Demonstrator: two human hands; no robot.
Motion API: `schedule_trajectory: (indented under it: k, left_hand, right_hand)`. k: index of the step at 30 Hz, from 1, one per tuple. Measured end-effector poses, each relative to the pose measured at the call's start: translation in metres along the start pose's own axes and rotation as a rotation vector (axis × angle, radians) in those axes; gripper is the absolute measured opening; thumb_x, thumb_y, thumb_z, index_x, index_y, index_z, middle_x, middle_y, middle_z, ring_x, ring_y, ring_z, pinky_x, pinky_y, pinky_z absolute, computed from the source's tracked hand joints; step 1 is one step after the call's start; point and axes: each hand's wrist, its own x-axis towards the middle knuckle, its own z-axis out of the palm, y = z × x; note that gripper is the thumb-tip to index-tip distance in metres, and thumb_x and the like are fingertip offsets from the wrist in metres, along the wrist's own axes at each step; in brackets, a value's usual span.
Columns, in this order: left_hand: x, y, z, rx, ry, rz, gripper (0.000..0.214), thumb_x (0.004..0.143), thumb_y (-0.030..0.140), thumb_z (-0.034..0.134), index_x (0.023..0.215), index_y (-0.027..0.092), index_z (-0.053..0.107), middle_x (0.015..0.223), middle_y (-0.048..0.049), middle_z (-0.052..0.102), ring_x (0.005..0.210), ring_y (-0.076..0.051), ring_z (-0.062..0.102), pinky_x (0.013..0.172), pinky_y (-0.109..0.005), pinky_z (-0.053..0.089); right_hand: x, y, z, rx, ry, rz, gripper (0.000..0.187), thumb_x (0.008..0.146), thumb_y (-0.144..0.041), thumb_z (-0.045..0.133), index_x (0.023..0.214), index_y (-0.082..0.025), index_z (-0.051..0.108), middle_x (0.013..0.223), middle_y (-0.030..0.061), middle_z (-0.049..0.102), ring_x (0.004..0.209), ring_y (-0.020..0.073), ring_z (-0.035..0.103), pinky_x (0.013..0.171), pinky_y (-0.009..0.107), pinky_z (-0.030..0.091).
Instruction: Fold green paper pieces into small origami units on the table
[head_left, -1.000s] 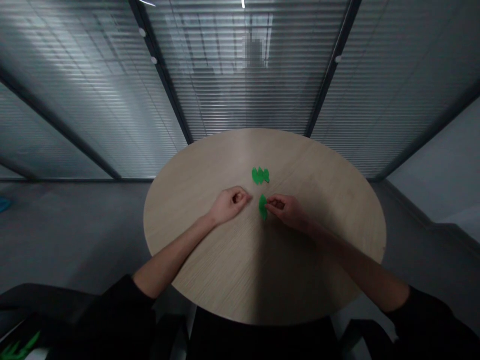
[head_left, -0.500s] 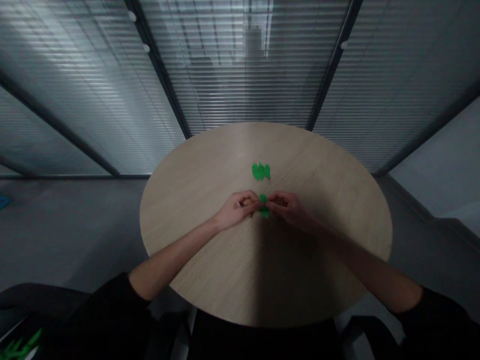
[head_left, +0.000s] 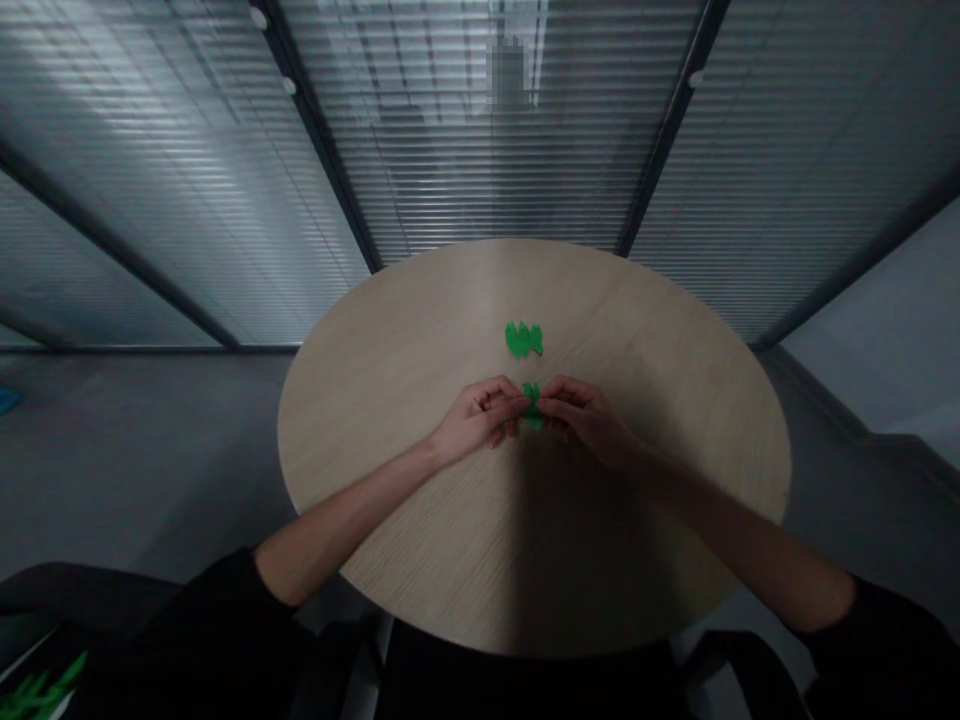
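Green cut-out [head_left: 532, 392]: small, thin, with a leaf-like jagged edge. Paper or plastic, cannot tell from this view. Sits between the two hands at the middle of the table, with only its top and bottom showing past the fingers. Cannot tell whether it touches the tabletop.

Left hand [head_left: 476, 418]: closed in a curl, palm turned inward. Its fingertips [head_left: 519, 402] press on the near side of the green cut-out.

Right hand [head_left: 585, 415]: also curled, reaching in from the opposite side. Its fingers [head_left: 549, 404] grip the other side of the same piece.

Hand contact: both hands pinch the one piece, their fingers nearly meeting across it.

Second cut-out [head_left: 523, 340]: green, lobed, lying flat on the table just beyond the hands. Near them, not touched.

Round table [head_left: 660, 380]: pale wood-grain top, with the hands over its middle.

Sleeves [head_left: 217, 610]: black, pushed back from bare forearms.

Backdrop: glass partition [head_left: 480, 170] with slatted blinds, and a grey floor [head_left: 150, 450].

Corner item [head_left: 45, 690]: green and spiky, at the lower left on something dark; too cut off to name.
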Motion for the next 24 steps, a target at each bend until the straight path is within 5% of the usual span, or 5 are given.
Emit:
schedule_trajectory:
  k: [24]
  left_hand:
    - [-0.0024,0.0066,0.004,0.111,0.038,0.005,0.027,0.086,0.042,0.071,0.081,0.017,0.061,0.051,0.0056,0.051,0.042,-0.007,0.042,0.042,-0.02,0.029]
  right_hand:
    - [-0.0016,-0.0013,0.0001,-0.026,0.015,0.035,0.033,0.078,-0.05,0.074,0.076,-0.02,0.06,0.061,-0.0038,0.054,0.049,0.0077,0.043,0.042,0.022,0.032]
